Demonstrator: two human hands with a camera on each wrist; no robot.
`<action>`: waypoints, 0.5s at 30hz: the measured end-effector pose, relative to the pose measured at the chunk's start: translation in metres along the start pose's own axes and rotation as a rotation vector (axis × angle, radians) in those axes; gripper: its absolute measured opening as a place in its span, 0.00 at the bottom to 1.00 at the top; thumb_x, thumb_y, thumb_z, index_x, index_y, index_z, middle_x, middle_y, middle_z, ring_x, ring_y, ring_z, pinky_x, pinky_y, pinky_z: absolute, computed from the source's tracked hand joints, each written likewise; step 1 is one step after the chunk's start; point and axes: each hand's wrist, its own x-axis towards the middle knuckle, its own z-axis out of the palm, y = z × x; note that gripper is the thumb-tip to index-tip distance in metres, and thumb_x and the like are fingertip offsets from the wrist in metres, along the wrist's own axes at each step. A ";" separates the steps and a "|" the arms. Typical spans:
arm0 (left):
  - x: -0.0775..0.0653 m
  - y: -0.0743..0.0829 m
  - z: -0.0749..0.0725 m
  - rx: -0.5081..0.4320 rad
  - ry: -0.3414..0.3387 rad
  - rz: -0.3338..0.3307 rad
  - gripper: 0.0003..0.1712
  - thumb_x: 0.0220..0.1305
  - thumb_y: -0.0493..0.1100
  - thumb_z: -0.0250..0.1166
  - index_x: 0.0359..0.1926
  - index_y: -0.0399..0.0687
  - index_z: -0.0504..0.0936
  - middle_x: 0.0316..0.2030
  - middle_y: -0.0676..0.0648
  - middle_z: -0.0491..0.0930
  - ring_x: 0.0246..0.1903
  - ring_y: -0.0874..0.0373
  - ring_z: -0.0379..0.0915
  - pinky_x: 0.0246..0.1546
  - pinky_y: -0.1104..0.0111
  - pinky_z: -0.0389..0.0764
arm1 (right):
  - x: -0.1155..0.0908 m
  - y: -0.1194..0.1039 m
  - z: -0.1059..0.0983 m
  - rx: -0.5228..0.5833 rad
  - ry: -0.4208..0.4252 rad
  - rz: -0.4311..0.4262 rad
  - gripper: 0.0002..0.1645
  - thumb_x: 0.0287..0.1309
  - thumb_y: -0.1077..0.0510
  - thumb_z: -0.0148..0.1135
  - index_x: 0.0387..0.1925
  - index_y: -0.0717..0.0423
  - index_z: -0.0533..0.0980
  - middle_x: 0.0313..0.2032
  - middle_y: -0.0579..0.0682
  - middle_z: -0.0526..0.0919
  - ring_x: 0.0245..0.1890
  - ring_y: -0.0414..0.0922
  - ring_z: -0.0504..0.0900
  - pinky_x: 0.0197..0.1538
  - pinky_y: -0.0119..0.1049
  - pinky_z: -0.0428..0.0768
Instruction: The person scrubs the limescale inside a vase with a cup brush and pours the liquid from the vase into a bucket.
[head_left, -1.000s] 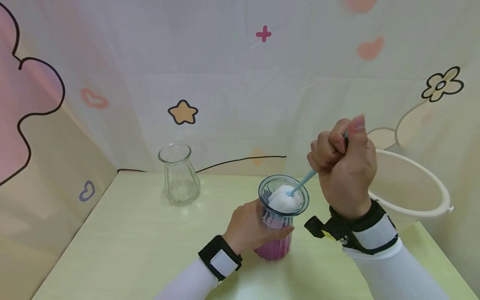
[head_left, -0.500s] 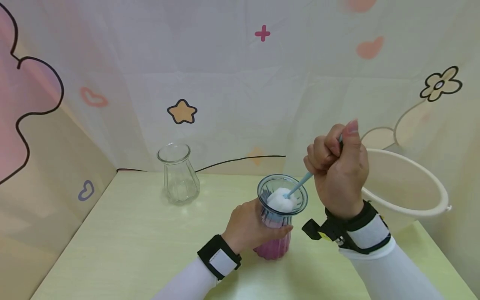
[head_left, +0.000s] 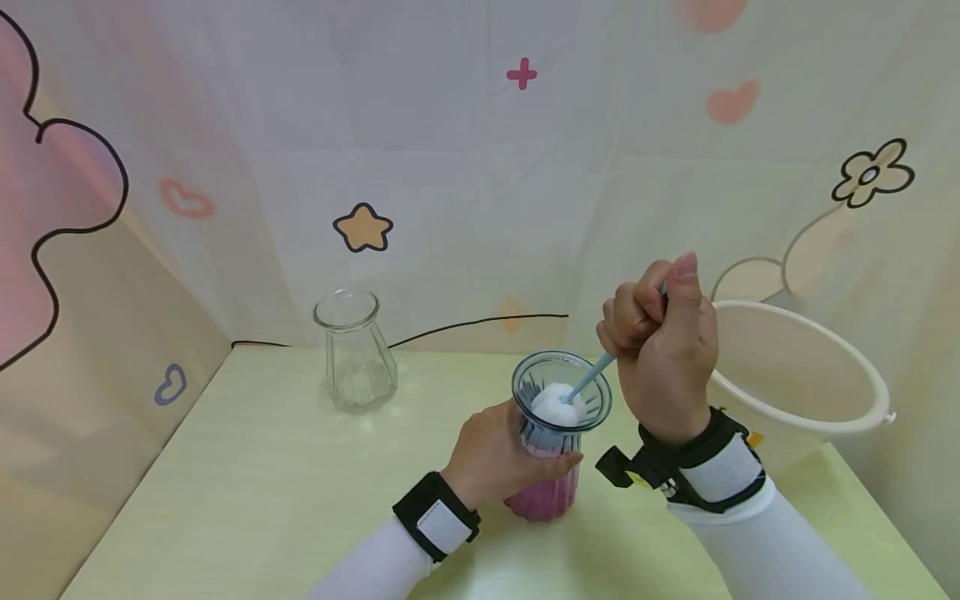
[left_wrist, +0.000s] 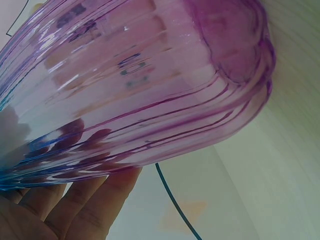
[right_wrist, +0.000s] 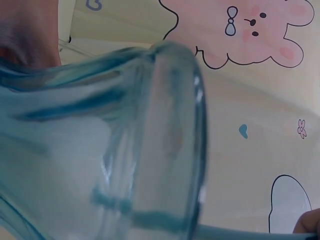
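A ribbed glass vase point(head_left: 542, 498), blue at the rim and pink at the base, stands tilted over the table in the head view. My left hand point(head_left: 491, 454) grips it around the side, thumb in front; the left wrist view shows fingers point(left_wrist: 100, 210) behind the pink glass point(left_wrist: 150, 95). A white sponge head point(head_left: 553, 405) sits inside the vase's mouth. From it a light-blue brush handle point(head_left: 596, 371) slants up into my right fist point(head_left: 663, 350). The right wrist view has the blue vase mouth point(right_wrist: 65, 160) up close, with the handle point(right_wrist: 240, 234) entering it.
A clear glass vase point(head_left: 360, 367) stands at the back left of the pale table point(head_left: 262, 483). At the right is a large white bucket point(head_left: 795, 417), partly behind the right arm. A printed curtain point(head_left: 450, 208) hangs behind the table.
My right hand has moved left and slightly down, and the sponge has gone a little lower and leftward in the vase's mouth. The left hand keeps its hold.
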 end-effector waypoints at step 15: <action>0.002 -0.003 0.000 0.028 0.010 0.002 0.40 0.50 0.72 0.76 0.55 0.55 0.79 0.43 0.53 0.89 0.39 0.62 0.85 0.37 0.69 0.83 | -0.018 0.029 -0.014 -0.056 -0.057 0.102 0.29 0.83 0.45 0.39 0.22 0.52 0.55 0.16 0.47 0.51 0.14 0.42 0.49 0.17 0.41 0.43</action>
